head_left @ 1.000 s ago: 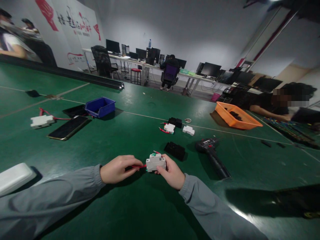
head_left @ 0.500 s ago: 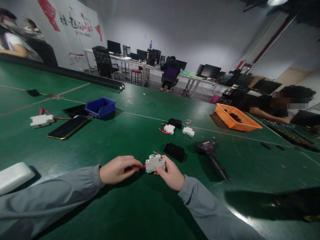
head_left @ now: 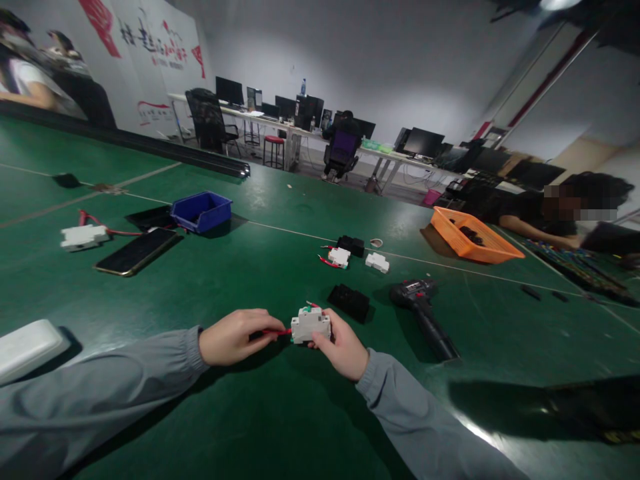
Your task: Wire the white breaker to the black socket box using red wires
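In the head view, my right hand point(head_left: 346, 348) holds a white miniature circuit breaker point(head_left: 306, 327) by its right end, over the green table point(head_left: 250, 420). My left hand point(head_left: 237, 339) pinches the red wire point(head_left: 283, 332) at its left end. Just beyond lies a black block point(head_left: 349, 303); a black cordless drill point(head_left: 430, 323) rests to the right.

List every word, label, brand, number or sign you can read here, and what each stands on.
None can be read for certain.
Panel: large dark and red characters, too blurred; smaller red print beneath, too small.
Drill: pale and red marks on its body, too small.
White module in the right hand: no print can be made out.
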Demonstrator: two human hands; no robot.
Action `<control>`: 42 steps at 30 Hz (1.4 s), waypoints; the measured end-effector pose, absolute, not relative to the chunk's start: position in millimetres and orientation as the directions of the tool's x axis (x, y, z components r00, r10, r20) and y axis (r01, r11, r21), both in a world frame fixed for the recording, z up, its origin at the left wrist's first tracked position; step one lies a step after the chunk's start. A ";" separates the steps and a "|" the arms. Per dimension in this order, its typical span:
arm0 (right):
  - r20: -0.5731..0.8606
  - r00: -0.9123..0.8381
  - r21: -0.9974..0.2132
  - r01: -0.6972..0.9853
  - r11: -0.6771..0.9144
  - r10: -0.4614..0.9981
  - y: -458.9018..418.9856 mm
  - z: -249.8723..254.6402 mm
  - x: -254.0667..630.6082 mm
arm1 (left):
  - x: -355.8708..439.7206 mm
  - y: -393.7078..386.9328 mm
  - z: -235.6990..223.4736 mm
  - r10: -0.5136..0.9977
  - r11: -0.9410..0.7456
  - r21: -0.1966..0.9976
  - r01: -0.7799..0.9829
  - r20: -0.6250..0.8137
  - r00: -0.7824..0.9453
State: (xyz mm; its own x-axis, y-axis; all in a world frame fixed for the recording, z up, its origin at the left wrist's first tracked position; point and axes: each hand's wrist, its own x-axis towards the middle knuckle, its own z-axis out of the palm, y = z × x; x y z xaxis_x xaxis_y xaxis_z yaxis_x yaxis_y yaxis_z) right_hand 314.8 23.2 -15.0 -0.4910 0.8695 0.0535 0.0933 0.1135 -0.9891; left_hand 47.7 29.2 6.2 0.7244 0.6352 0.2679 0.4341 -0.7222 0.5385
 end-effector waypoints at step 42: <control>0.051 -0.490 -0.985 0.117 0.124 0.870 22.7 -15.8 316.1 | 46.4 29.1 4.9 0.632 -0.728 0.535 0.429 0.281 0.722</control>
State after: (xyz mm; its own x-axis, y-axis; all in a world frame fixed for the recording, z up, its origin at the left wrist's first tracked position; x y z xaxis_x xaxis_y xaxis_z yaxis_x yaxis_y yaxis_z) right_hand 316.1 22.7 -15.8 -0.4897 0.8704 0.0514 0.1168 0.1239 -0.9854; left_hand 46.4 29.1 4.9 0.7223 0.6321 0.2805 0.4293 -0.7278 0.5348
